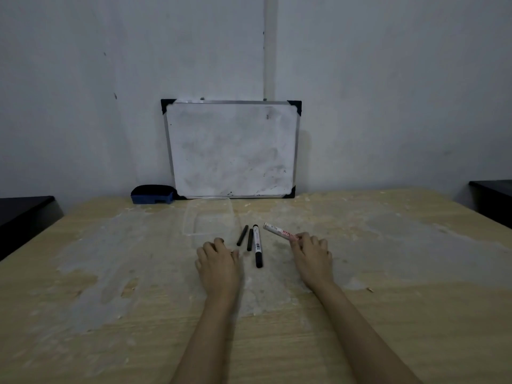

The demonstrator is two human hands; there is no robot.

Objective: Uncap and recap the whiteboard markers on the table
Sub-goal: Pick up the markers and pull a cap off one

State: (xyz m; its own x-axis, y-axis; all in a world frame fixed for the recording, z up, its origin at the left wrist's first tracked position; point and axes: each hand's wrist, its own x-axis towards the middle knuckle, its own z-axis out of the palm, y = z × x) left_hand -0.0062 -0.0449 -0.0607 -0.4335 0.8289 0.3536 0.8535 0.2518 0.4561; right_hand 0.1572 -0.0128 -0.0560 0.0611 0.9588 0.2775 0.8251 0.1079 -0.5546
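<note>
A white marker with red lettering (278, 231) points up and to the left, and my right hand (311, 254) grips its near end. A black-and-white marker (257, 245) lies lengthwise on the table between my hands. Left of it lie two thin black pens (242, 235) (250, 239), side by side. My left hand (217, 260) rests palm down on the table, fingers curled, holding nothing that I can see. Its fingertips lie near the clear tray's front edge.
A clear plastic tray (209, 217) sits behind my left hand. A smudged whiteboard (231, 148) leans on the wall at the table's back edge, with a blue eraser (152, 194) to its left. Dark furniture (25, 214) (493, 200) flanks the worn wooden table (388, 273).
</note>
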